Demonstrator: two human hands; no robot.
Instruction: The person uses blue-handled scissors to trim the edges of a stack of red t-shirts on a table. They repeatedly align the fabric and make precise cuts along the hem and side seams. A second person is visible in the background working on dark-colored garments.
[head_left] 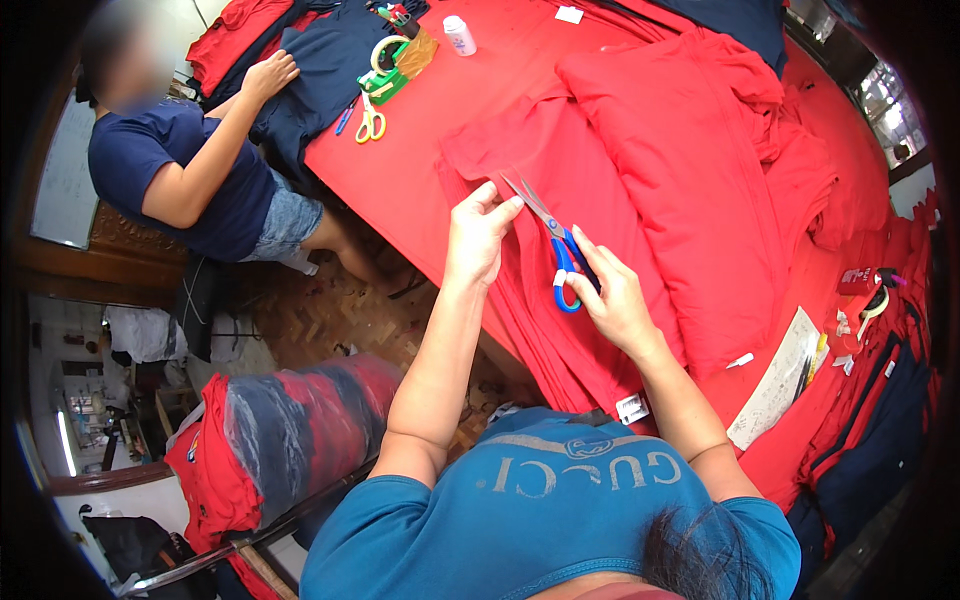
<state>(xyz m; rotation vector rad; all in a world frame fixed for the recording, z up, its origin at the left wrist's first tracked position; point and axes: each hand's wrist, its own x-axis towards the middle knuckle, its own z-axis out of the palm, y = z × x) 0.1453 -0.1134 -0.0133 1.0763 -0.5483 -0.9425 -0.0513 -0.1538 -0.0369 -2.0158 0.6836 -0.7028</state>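
My right hand (618, 305) grips a pair of blue-handled scissors (558, 240), its fingers in and around the handle loops. The blades stand apart and point up and left toward the fingertips of my left hand (476, 235). With thumb and fingers, my left hand pinches the edge of a red garment (590, 185); any thread there is too fine to make out. The garment lies spread on the table in front of me, its near part hanging toward the table's edge.
Across the red-covered table (390, 190) at the left, a person (190, 180) handles dark blue garments (325, 65). Yellow-handled scissors (370, 122), a green tape dispenser (385, 85) and a white bottle (459, 36) lie nearby. A wrapped clothing bundle (310, 420) stands lower left; a paper sheet (775, 380) lies right.
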